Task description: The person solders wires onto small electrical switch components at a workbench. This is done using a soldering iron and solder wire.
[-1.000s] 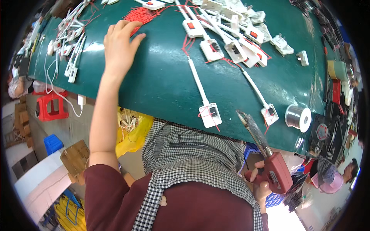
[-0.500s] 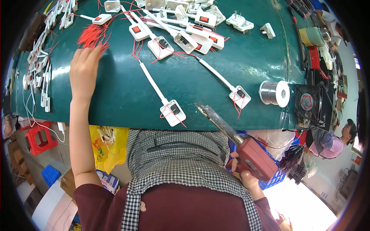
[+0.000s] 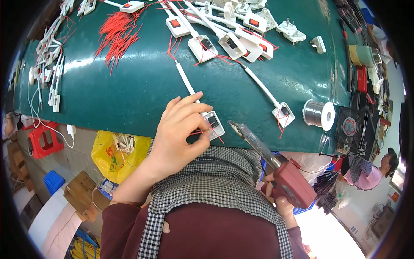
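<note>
My left hand [image 3: 177,134] is over the near white switch housing [image 3: 217,128], thumb and forefinger pinched at its left side. Red wire shows in the pinch; the fingers partly cover the housing. From the housing a white stick-like tube [image 3: 185,79] runs up and left, with red wires at its far end. My right hand [image 3: 281,202] grips a red soldering gun [image 3: 295,184], whose dirty metal barrel [image 3: 254,142] points up and left, its tip just right of that housing. A second white housing [image 3: 283,115] with a black switch and red wires lies farther right.
A pile of cut red wires [image 3: 118,36] lies at the far left. White housings and plug parts [image 3: 254,43] crowd the back. A solder spool [image 3: 312,114] and a black fan [image 3: 350,126] stand at the right. Several white assemblies [image 3: 54,82] line the left edge.
My left hand has come from the red wire pile to the near switch housing and closed into a pinch. The soldering gun stays in my right hand. The view has shifted slightly.
</note>
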Motion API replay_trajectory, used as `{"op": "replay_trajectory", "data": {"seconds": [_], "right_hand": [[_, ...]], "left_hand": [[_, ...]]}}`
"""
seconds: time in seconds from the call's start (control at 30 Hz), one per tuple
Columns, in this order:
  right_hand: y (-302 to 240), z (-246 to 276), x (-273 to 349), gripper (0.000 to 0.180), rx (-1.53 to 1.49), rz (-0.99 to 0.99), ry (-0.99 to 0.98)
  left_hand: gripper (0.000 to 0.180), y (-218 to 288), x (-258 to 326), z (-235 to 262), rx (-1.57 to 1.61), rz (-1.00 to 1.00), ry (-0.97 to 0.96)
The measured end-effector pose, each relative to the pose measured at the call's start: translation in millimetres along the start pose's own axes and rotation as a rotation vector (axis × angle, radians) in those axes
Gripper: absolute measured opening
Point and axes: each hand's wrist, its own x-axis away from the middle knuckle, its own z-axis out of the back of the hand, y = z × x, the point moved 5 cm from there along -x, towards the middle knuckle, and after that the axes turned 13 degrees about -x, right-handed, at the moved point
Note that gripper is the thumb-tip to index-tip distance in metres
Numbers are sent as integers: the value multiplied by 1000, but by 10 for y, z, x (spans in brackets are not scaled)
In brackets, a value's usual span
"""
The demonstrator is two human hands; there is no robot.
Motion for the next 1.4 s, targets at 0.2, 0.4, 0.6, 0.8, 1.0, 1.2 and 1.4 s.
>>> {"op": "replay_trajectory", "data": {"seconds": [0.2,0.4,0.6,0.8,1.0,1.2,1.4], "right_hand": [[77,57,54,78,106,95,-30],[149,177,109,74,322,124,-45],[103,155,68,72,471,211,-145],[142,218,96,73,493,170,-116],[145,199,100,76,508,193,-203],[-54,-17,-8,85,-12,72,106],[45,50,28,87,63,102,1]], "left_hand": [[16,12,37,-62,-120,-2,19],[16,29,38,-58,-144,9,34],[16,30,43,-58,-169,0,38],[15,20,46,-66,-157,0,34],[15,37,48,-65,-166,-21,40],[15,33,40,-63,-163,8,31],[14,38,35,-40,-149,12,26]]}}
